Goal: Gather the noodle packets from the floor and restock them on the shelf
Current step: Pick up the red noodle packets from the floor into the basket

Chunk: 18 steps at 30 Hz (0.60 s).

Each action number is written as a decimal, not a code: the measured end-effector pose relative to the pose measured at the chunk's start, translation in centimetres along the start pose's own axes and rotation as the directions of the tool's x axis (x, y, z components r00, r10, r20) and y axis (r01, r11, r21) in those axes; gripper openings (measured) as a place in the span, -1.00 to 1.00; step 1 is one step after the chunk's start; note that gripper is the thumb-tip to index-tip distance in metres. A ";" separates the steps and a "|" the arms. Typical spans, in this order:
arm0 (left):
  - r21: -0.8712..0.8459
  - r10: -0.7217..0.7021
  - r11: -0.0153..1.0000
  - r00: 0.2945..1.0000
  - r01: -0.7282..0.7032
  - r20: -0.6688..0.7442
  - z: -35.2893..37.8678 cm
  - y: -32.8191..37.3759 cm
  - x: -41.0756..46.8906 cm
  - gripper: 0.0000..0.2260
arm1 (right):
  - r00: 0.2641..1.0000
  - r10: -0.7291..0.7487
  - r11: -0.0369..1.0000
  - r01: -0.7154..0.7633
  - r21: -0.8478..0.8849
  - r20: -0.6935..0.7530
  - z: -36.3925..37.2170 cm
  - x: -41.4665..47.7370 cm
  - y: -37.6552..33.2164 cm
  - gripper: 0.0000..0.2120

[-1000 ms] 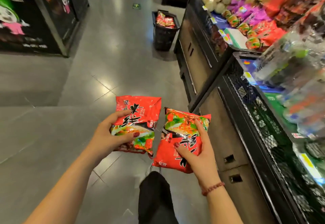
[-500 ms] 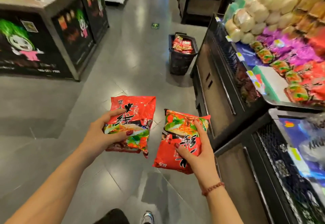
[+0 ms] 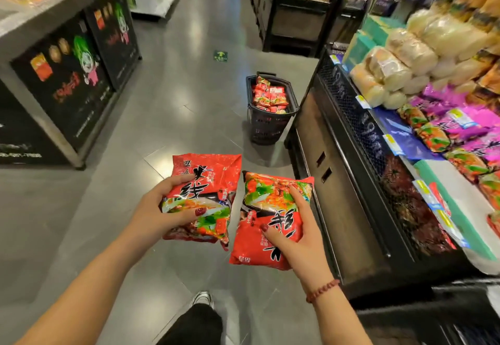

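My left hand (image 3: pixel 159 209) grips a red noodle packet (image 3: pixel 213 174) by its left side, thumb across the front. Beside it, my right hand (image 3: pixel 295 236) holds a second red noodle packet (image 3: pixel 270 204), turned upside down, with fingers curled over its right edge. Both packets hang at waist height over the grey floor. On my right runs the black shelf (image 3: pixel 359 133), stocked with purple and red packets and pale bags. Ahead, against the shelf's base, a black basket (image 3: pixel 270 128) on the floor holds several more red noodle packets (image 3: pixel 270 95).
A dark display counter (image 3: pixel 67 87) with cartoon graphics stands on the left. Another black shelf unit (image 3: pixel 297 20) sits farther down the aisle. My shoe (image 3: pixel 203 298) and dark trouser leg show at the bottom. A green floor sticker (image 3: pixel 220 56) lies ahead.
The view has moved forward down the aisle and lifted; the basket and shelf now sit nearer. Both hands keep the same hold on their packets.
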<state>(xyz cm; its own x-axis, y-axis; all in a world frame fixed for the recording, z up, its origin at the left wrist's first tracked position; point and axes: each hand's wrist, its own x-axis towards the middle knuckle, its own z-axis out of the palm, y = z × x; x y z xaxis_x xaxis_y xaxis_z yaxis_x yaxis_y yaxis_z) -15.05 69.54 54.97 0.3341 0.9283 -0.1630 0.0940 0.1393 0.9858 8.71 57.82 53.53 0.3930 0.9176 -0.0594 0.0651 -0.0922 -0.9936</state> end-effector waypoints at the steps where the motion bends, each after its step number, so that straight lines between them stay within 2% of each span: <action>1: 0.004 -0.007 1.000 1.000 0.007 0.016 -0.3 0.5 2.5 -0.39 | 1.000 -0.002 1.000 0.002 -0.002 -0.001 0.5 2.2 -0.4 -0.24; 9: 0.020 -0.030 0.999 0.999 0.029 0.045 0.0 2.6 19.2 -0.46 | 0.996 0.074 0.997 -0.075 -0.026 -0.051 1.6 17.3 -1.5 -0.25; 18: 0.049 -0.072 0.996 0.997 0.072 -0.010 3.1 3.8 38.9 -0.45 | 0.997 0.079 0.997 -0.079 -0.006 0.019 -0.2 39.4 -0.1 -0.24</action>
<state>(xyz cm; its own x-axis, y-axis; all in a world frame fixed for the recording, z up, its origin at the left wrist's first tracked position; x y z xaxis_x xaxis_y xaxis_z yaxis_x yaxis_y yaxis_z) 1.17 105.11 52.27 0.3171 0.9193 -0.2329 0.1639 0.1887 0.9682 24.35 93.88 51.33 0.3795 0.9147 -0.1393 0.0399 -0.1666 -0.9852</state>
